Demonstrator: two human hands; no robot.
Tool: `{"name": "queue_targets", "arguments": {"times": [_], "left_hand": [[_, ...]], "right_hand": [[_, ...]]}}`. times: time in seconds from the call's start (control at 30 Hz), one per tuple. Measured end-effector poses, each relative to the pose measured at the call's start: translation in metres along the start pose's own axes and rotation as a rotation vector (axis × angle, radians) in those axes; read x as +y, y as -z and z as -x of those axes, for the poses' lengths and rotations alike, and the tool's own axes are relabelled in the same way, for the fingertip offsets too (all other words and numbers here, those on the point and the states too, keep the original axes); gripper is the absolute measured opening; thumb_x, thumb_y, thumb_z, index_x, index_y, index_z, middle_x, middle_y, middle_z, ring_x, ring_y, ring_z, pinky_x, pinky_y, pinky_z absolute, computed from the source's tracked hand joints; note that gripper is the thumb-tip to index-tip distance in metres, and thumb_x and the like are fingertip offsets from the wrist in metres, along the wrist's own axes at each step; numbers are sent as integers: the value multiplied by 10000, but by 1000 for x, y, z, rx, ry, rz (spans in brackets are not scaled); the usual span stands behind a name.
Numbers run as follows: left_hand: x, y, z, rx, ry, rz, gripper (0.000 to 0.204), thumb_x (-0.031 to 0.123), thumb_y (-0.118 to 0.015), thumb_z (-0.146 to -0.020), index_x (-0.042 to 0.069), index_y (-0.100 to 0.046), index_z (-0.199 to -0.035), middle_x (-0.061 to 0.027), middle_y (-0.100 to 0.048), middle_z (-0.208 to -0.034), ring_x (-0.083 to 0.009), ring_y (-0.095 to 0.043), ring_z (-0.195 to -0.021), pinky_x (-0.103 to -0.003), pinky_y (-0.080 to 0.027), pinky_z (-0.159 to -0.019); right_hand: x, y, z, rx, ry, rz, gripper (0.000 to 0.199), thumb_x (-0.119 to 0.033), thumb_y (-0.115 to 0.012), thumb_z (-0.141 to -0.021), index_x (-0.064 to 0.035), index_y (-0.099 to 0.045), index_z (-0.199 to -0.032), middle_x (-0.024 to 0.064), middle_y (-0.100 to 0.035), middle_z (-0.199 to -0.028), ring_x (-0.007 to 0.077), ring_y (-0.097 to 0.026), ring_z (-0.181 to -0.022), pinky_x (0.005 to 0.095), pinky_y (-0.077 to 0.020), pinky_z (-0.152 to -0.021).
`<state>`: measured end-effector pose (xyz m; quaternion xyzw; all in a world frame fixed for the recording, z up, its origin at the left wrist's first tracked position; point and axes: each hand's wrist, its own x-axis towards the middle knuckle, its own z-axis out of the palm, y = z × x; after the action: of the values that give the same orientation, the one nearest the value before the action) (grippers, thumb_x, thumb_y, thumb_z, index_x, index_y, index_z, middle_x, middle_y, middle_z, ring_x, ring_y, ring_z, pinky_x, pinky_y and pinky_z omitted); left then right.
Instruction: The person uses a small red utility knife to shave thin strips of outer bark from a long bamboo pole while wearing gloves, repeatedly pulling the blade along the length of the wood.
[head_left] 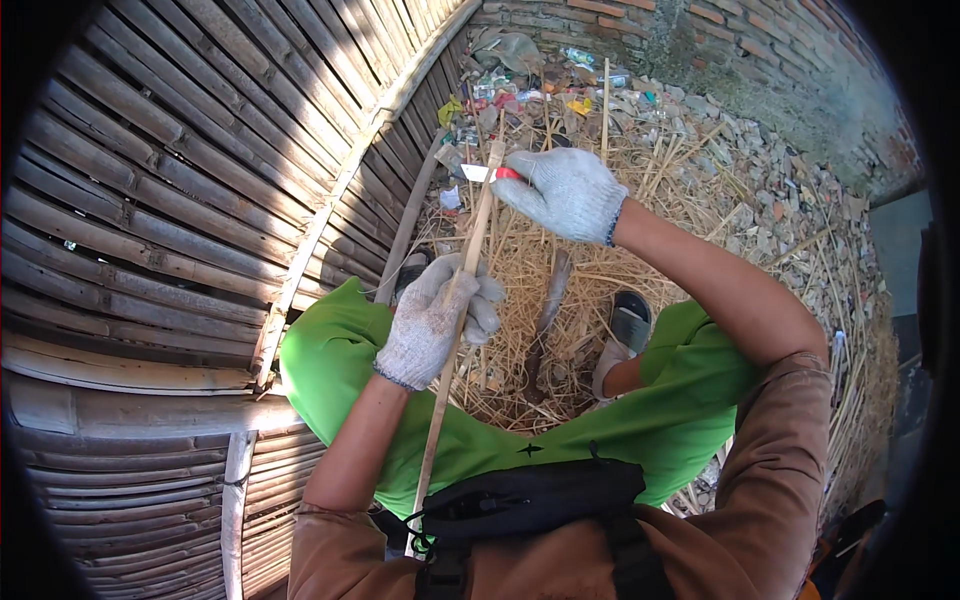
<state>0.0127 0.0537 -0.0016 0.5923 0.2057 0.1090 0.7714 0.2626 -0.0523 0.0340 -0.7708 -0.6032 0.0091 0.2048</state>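
My left hand, in a pale knit glove, is closed around a long thin bamboo strip that slants from my lap up and away. In my gloved right hand is a knife with a red handle, gripped in the fist. Its bright blade points left and lies across the strip just below the far end. The strip's near end passes beside the black pouch at my waist. Most of the knife's handle is hidden inside the right glove.
A bamboo slat wall rises close on my left. Straw-like shavings cover the ground between my feet, with a brown stick among them. Rubble and litter lie farther off, before a brick wall. A thin upright stick stands beyond my right hand.
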Motion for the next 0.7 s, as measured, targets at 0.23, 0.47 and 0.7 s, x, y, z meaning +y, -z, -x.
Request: {"name": "queue_targets", "arguments": {"times": [0.23, 0.47, 0.7], "left_hand": [[-7, -1, 5, 74, 39, -229, 282, 236, -587, -1149, 15, -627, -1320, -20, -694, -862, -50, -571, -582, -200, -431, -492], [-7, 20, 34, 37, 111, -147, 296, 289, -562, -1140, 17, -610, -1248, 15, -600, -798, -54, -488, -528, -211, -365, -450], [-3, 12, 1, -76, 124, 37, 406, 275, -596, -1124, -16, -555, -1404, -57, -680, -898, -109, -589, -598, -240, -453, -499]], "right_hand": [[8, 9, -5, -47, -11, 124, 518, -577, -528, -1087, -97, -715, -1038, 201, -764, -898, 425, -753, -838, 548, -596, -762], [175, 100, 13, 258, -564, 304, 699, -655, -387, -1110, -58, -749, -1154, 249, -781, -1011, 436, -760, -980, 544, -589, -899], [179, 32, 70, 274, -360, 137, 669, -645, -442, -1104, -70, -747, -1255, 262, -777, -1073, 468, -738, -1023, 544, -567, -912]]}}
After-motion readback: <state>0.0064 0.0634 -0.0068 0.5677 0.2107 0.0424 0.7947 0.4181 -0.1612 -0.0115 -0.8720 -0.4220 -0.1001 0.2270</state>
